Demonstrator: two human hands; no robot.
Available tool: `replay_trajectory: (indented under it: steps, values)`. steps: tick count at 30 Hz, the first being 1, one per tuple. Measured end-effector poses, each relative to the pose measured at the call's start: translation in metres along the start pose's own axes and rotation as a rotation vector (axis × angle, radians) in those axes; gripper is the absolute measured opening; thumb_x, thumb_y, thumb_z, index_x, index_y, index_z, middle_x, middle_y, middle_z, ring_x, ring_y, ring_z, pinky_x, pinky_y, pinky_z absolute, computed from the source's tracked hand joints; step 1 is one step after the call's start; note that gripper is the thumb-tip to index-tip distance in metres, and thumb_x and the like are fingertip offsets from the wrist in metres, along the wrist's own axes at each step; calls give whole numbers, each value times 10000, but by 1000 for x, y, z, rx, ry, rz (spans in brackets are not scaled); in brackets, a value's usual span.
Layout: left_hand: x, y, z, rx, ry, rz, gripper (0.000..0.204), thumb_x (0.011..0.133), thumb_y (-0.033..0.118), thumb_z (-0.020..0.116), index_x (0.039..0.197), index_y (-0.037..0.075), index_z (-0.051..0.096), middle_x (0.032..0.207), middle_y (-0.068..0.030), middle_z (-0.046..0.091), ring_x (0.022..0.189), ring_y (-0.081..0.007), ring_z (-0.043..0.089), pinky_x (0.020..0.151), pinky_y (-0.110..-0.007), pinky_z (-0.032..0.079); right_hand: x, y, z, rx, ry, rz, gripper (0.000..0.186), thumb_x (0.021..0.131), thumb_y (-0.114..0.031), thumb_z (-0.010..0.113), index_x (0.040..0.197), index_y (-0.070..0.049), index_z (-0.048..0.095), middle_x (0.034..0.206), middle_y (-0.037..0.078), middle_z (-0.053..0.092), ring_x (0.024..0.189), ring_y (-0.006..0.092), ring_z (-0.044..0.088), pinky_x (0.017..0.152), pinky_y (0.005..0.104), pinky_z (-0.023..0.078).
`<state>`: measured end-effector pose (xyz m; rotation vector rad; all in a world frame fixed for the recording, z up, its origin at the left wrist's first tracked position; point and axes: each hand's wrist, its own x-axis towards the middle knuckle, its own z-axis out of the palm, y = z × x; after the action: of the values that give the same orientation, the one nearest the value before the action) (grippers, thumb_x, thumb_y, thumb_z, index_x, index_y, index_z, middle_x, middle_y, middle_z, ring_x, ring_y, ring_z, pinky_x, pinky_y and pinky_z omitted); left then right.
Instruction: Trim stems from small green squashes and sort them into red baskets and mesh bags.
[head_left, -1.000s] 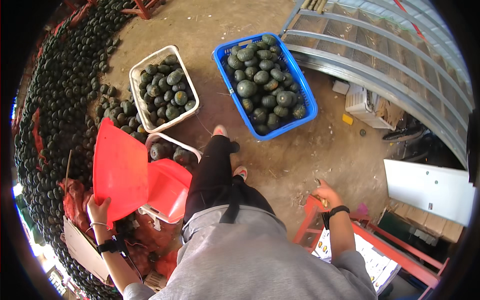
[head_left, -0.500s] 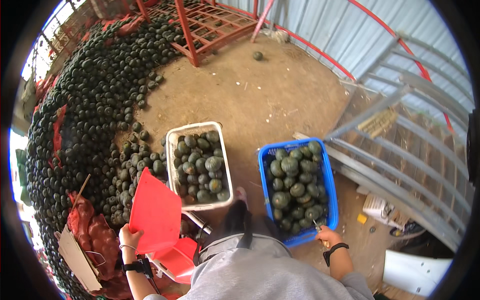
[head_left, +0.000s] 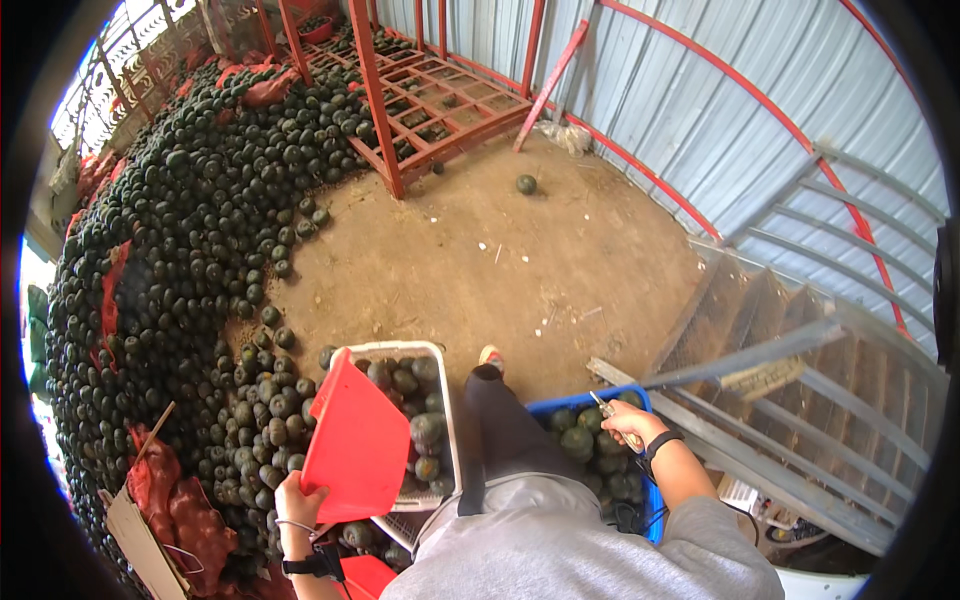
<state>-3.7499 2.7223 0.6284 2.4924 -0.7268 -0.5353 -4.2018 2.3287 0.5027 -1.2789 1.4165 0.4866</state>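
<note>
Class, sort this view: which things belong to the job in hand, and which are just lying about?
In hand or near:
red plastic panel, held in the left hand;
small metal tool, held in the right hand;
blue crate and white crate, both holding green squashes.

Lying about:
lone squash on the floor;
red net bag;
cardboard sheet.

Our brown floor (head_left: pixel 440 270) holds a heap of squashes (head_left: pixel 190 270), one lone squash (head_left: pixel 526 185), and our white (head_left: pixel 449 420) and blue (head_left: pixel 565 402) baskets.
</note>
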Motion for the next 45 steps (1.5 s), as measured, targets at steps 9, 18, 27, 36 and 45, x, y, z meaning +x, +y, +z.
replay_trajectory:
  steps: [9, 18, 27, 36, 45]
  values:
    - [164, 93, 99, 300, -156, 3, 449, 567, 395, 786, 820, 51, 646, 756, -165, 646, 716, -329, 633, 650, -428, 502, 170, -53, -103, 294, -53, -2, 107, 732, -93, 690, 725, -38, 599, 579, 79, 579, 492, 183, 570, 424, 325, 446]
    - [368, 328, 163, 359, -308, 286, 323, 677, 349, 717, 764, 59, 607, 752, -172, 626, 766, -362, 613, 672, -450, 488, 210, -317, -168, 888, -214, -144, 328, 854, -248, 561, 1065, 2, 561, 904, 152, 658, 769, 263, 655, 615, 363, 524]
    - [542, 456, 229, 301, -73, 834, 146, 682, 157, 669, 707, 99, 538, 717, -83, 536, 738, -290, 552, 636, -421, 437, 292, -494, -272, 1458, -376, -391, 232, 809, -194, 591, 1006, -75, 564, 859, 76, 645, 722, 219, 632, 654, 385, 537]
    - [735, 549, 258, 212, -108, 932, 209, 667, 168, 679, 846, 111, 587, 774, -53, 545, 788, -253, 552, 682, -391, 440, 341, -662, -378, 1684, -154, -501, 273, 819, -171, 564, 1060, -43, 546, 1006, 108, 628, 913, 256, 608, 829, 413, 497]
    - [908, 633, 231, 263, -289, 538, 921, 543, 377, 830, 1324, 148, 400, 1255, -109, 432, 1194, -325, 380, 967, -504, 312, 425, -807, -486, 1632, -2, -616, 370, 804, -160, 589, 1152, -57, 516, 1093, 88, 605, 981, 254, 596, 827, 406, 507]
